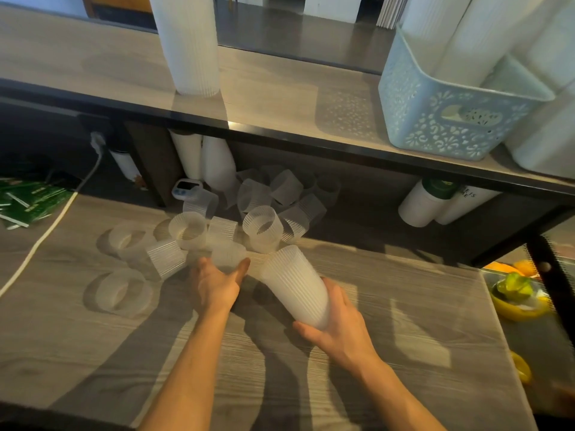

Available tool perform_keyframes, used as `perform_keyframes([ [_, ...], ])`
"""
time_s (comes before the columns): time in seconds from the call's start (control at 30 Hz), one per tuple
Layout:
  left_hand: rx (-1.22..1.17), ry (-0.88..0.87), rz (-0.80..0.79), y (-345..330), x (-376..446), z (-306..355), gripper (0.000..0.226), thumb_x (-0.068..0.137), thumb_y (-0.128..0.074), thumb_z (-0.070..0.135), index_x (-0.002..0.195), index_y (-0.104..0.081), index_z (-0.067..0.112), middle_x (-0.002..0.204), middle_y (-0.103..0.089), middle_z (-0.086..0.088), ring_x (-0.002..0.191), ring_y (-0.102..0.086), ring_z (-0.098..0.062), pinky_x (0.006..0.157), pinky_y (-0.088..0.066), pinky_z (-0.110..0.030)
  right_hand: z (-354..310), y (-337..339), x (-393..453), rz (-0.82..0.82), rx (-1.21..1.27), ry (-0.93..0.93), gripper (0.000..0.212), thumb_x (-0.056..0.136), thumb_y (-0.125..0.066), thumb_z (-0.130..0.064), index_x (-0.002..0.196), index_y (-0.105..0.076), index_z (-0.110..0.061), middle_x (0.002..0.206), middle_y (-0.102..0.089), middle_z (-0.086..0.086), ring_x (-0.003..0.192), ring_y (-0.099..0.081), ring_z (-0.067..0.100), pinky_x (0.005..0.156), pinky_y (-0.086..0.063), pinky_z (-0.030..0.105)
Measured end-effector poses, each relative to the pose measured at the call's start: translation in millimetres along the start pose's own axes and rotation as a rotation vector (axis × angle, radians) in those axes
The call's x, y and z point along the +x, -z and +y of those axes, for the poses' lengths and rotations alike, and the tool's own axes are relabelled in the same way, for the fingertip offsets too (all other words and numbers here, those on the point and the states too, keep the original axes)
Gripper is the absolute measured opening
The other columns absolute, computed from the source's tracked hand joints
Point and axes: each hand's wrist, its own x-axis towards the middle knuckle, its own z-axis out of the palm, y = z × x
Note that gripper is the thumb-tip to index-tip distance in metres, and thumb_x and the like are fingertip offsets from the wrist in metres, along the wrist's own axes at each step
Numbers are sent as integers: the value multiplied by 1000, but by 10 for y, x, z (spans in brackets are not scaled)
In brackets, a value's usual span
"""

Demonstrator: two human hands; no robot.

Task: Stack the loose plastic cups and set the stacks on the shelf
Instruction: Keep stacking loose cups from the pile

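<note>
While our right hand (336,325) grips the light, ribbed stack (295,284) at centre frame, our left hand (217,283) pinches a flimsy cup (228,255) by its walls.

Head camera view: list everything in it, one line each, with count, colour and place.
loose cups: many, exact count unclear, frosted clear, heaped on the counter and back under the shelf
cup stack in hand: one, frosted white, tilted above the counter
tall stack: one, white, upright on the shelf
basket: one, pale blue, right on the shelf, holding more white stacks
timer: one, white, under the shelf
cable: one, white, left across the counter
green packets: a pile, far left
bottles: two, white, lying under the shelf at right
counter: one, grey wood grain
left hand: grips a single cup
right hand: holds the stack's base
</note>
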Motion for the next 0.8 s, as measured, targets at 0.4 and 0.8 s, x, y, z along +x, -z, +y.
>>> perform_keyframes([
  [0.4, -367, -183, -70, 481, -306, -155, 89, 54, -73, 74, 122, -44, 24, 114, -58, 4, 99, -65, -13, 90, -55, -44, 46, 10, -24, -39, -51, 23, 94, 69, -71, -63, 143, -23, -30, 128, -43, -10, 109, -48, 12, 94, -45, 37],
  [0.8, -479, -330, -355, 526, -701, 202, 52, 81, -65, 49, 131, -53, 39, 121, -57, 23, 106, -53, 14, 85, -40, -14, 60, 83, -80, -48, -95, 75, 95, 67, -65, -67, 143, -21, -34, 130, -41, -12, 112, -49, 14, 92, -46, 36],
])
